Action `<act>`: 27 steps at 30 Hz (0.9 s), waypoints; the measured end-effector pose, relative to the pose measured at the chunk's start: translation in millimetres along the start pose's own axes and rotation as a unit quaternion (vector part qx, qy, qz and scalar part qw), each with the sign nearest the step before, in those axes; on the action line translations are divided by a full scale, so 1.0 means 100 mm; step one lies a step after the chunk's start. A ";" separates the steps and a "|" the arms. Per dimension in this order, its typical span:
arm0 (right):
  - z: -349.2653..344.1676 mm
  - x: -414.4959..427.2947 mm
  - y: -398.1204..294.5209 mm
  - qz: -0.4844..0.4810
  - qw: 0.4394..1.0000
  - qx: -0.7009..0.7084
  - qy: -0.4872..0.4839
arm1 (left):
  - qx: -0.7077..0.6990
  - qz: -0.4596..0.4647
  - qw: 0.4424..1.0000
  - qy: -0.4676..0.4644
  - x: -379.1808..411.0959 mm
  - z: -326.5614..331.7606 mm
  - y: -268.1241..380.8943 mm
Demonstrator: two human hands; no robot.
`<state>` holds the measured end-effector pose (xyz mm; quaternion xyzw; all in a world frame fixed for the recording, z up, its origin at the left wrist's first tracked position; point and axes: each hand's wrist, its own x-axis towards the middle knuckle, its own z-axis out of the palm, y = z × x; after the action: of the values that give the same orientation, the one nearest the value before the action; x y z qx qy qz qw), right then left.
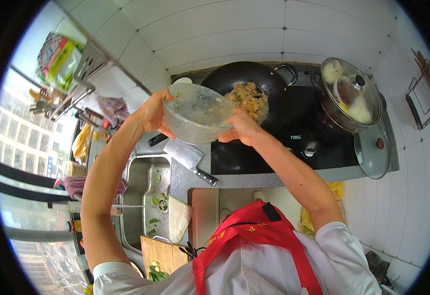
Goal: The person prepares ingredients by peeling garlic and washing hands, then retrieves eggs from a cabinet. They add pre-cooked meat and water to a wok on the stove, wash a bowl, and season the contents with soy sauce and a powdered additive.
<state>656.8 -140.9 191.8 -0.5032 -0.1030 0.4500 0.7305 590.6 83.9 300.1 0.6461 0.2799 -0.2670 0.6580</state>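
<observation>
Both my hands hold a clear bowl point(200, 114) with bits of food stuck to its inside, tilted at the left side of a black wok point(277, 107). My left hand point(154, 114) grips the bowl's left rim and side. My right hand point(242, 127) grips its right side, in front of the wok. A heap of pale brown chopped food point(250, 99) lies in the wok. Below the bowl, a cleaver point(183, 153) rests on the grey counter with its black handle towards me. Part of another black handle point(158, 139) shows beside it.
A lidded pot point(351, 96) stands on the right of the black cooktop point(325, 147), and a glass lid point(373, 151) lies at the counter's right end. Left of me is a steel sink point(137, 184) with leaf scraps; a cloth point(179, 219) and wooden cutting board point(163, 254) lie by it.
</observation>
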 end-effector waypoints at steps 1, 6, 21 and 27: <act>-0.06 0.05 0.05 -0.006 1.000 0.021 0.010 | 0.019 -0.007 1.000 0.007 0.07 0.07 0.09; -0.20 0.17 0.19 0.015 0.981 0.181 0.063 | 0.110 -0.061 0.991 0.047 0.41 0.24 0.51; 0.03 0.35 0.21 0.042 0.901 0.422 0.087 | 0.382 -0.077 0.903 0.182 0.51 0.56 1.32; 0.16 0.36 0.27 -0.008 0.902 0.428 0.063 | 0.435 -0.068 0.875 0.201 0.27 0.79 1.36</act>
<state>652.6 -101.1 166.1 -0.1686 0.1414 0.4127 0.8839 708.6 8.4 376.5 0.8862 0.3046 -0.2705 0.2205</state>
